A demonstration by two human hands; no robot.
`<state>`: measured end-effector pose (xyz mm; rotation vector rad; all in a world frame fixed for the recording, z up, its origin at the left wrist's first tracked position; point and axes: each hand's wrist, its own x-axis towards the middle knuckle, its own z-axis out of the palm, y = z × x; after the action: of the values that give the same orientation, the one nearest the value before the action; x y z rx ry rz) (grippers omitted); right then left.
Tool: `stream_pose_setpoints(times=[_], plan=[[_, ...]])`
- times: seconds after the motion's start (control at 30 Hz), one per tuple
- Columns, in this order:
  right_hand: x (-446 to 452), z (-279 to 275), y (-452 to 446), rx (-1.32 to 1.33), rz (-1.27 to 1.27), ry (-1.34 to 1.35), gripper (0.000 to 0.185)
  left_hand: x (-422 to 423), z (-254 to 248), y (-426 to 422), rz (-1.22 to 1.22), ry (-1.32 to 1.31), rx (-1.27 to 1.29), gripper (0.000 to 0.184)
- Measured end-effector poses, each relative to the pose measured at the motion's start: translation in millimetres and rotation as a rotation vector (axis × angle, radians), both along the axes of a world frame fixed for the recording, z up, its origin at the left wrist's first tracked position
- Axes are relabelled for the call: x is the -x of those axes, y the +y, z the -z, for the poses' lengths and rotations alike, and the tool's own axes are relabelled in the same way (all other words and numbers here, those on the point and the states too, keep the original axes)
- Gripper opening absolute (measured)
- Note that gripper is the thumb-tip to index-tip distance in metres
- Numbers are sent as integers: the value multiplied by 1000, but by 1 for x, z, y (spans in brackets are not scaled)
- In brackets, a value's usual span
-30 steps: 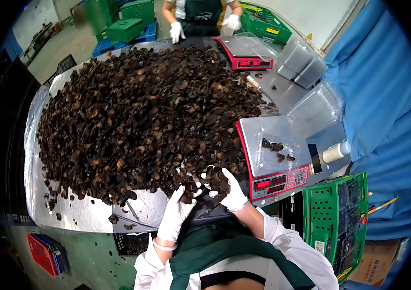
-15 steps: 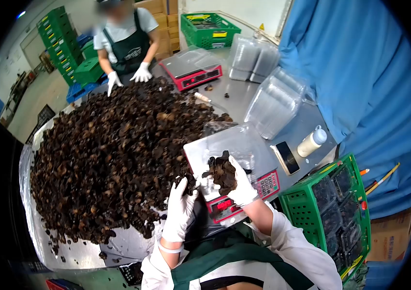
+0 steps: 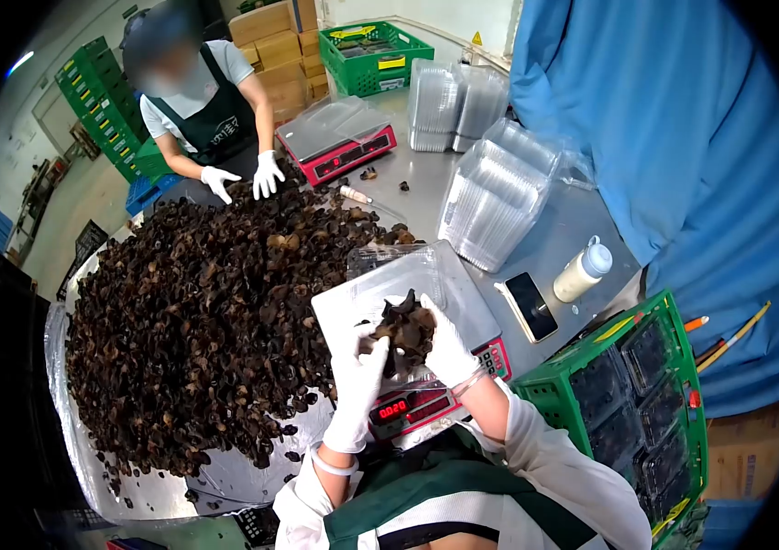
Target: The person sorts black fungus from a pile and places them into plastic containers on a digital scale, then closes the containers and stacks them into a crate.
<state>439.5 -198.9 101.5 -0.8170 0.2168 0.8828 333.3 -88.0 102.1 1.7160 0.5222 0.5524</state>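
Both hands wear white gloves and meet above the near scale point(image 3: 486, 316), around a clump of dark brown fungus point(image 3: 405, 335). My right hand point(image 3: 447, 346) grips the clump from the right. On its left side, my left hand point(image 3: 359, 367) is closed on the same fungus. Beneath them a clear plastic container point(image 3: 399, 282) rests on the scale plate, partly hidden by the hands and fungus. Red digits glow on the scale's front. A big heap of the same fungus point(image 3: 206, 339) spreads over the table to the left.
Across the table a person point(image 3: 215, 110) in gloves touches the heap, beside a second scale point(image 3: 334, 137). Stacked clear containers point(image 3: 497, 197), a phone point(image 3: 531, 304) and a bottle point(image 3: 583, 270) lie right. A green crate point(image 3: 545, 396) holds filled packs.
The view has swung right. My hands have moved from the heap to above the scale, bringing the fungus together. The other person's hands are now on the heap's far edge.
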Motion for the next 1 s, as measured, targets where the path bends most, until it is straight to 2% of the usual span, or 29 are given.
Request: stream_pose_setpoints(times=[0.03, 0.07, 0.13, 0.27, 0.3, 0.33, 0.37, 0.4, 0.43, 0.47, 0.53, 0.6, 0.67, 0.7, 0.73, 0.8, 0.83, 0.87, 0.93, 0.97, 1.0], plan=[[-5, 26, -3, -191, -32, -84, 44, 1, 10, 4, -31, -13, 155, 23], [-8, 28, -3, -211, -21, -165, 46, 4, 8, 7, -14, -41, 248, 21], [-11, 33, -8, -313, -19, -182, 38, 14, 4, 13, 8, -27, 381, 18], [-22, 36, -19, -395, -94, -222, 39, 22, 6, 12, -32, -95, 242, 12], [-25, 43, -20, -450, -124, -240, 42, 25, 4, 11, -21, 0, 262, 13], [-28, 47, -20, -505, -154, -258, 46, 28, 1, 8, -28, 108, 108, 23], [-29, 49, -19, -503, -154, -255, 46, 26, 3, 6, -16, 51, -222, 26], [-29, 50, -18, -361, -150, -238, 45, 24, 6, 4, -3, -9, -552, 30], [-30, 52, -16, -219, -146, -222, 44, 20, 13, -1, -16, -51, -390, 36], [-27, 39, -14, -218, -147, -221, 44, 15, -6, -4, -13, -67, -548, 34], [-17, 17, -13, -275, -121, -145, 44, 3, -30, -12, 2, -119, -677, 35], [-21, 28, -14, -376, -258, -103, 44, -15, -51, -14, 57, -210, -833, 41], [-11, 17, -15, -99, -192, -178, 43, -22, -55, -16, 83, -127, -1010, 40], [-15, 40, -19, -222, -226, -215, 42, -24, -50, -14, 123, -134, -958, 30], [-20, 63, -19, -223, -222, -217, 42, -25, -42, -14, 126, -137, -960, 30], [-28, 91, -19, -176, -217, -412, 41, -24, -23, -15, 101, -136, -559, 18], [-27, 50, -24, -79, -253, -294, 39, -22, -18, -13, 105, -148, -416, 12], [-27, 58, -25, -78, -247, -289, 39, -19, -16, -12, 65, -106, -266, 9], [-29, 80, -23, -97, -172, -536, 36, -15, -13, -8, 71, -40, 233, 7], [-27, 52, -21, 24, -174, -655, 33, -12, -13, -5, 45, 5, 269, 7], [-26, 38, -21, 22, -182, -653, 33, -9, -14, -3, 17, 50, 305, 9]])
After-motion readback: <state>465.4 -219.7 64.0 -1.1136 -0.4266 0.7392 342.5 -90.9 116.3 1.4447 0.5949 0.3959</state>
